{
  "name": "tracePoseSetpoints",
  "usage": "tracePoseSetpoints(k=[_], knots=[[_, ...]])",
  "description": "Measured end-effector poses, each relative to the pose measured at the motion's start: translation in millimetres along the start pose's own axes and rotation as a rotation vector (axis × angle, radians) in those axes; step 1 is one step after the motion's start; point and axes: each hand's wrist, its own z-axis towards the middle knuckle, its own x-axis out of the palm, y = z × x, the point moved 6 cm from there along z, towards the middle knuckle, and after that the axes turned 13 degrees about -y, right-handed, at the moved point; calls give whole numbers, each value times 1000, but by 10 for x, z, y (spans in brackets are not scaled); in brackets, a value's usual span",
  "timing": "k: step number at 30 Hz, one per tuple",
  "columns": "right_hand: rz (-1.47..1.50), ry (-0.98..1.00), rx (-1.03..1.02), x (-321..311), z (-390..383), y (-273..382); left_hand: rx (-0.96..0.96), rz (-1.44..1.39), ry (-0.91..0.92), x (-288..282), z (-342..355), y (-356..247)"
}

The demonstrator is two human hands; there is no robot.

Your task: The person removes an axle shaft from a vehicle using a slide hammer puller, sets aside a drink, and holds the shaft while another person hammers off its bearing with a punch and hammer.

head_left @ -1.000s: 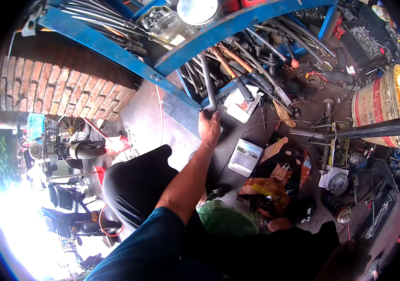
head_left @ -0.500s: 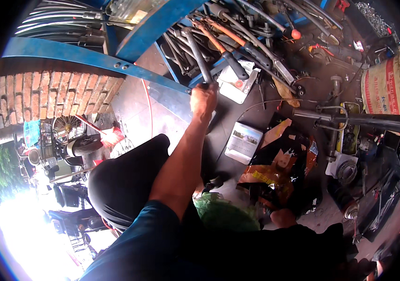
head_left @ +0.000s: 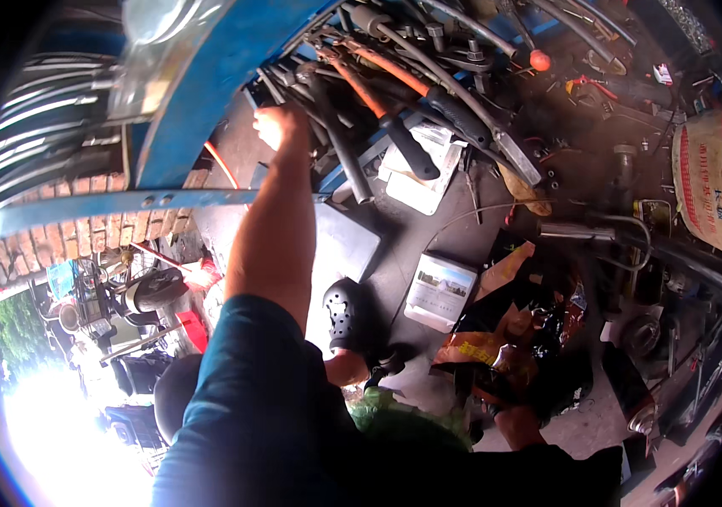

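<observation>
Fingers of our left hand [head_left: 283, 127] curl partway — whether they grip anything, we cannot tell. Hand sits at metal rods [head_left: 270, 86], too crowded to count, just left of 1 grey bar [head_left: 338, 139] lying slantwise. Farther right we count 2 orange shafts [head_left: 357, 83] with black grips, 1 red ball knob [head_left: 539, 60]; nearer us — 1 flat white box [head_left: 440, 291], 1 black clog [head_left: 345, 308].

Around me is a workshop: tools [head_left: 337, 142] crowd a blue rack [head_left: 179, 110] and litter the floor [head_left: 407, 228], and bikes [head_left: 158, 290] stand near a brick wall [head_left: 57, 236].
</observation>
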Motion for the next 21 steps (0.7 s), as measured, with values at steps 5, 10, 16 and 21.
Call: tracePoseSetpoints(k=[5,10,16,21], knots=[[86,-1,89,-182,29,-35,95,201,-47,93,-84,-331],[224,-29,180,-452,143,-2,184,227,-72,127,218,-325],[721,-215,605,-1480,285,-2,170,200,-102,-61,108,-375],[1412,-639,1011,-2813,-222,198,180,-222,-185,-316,67,-436]])
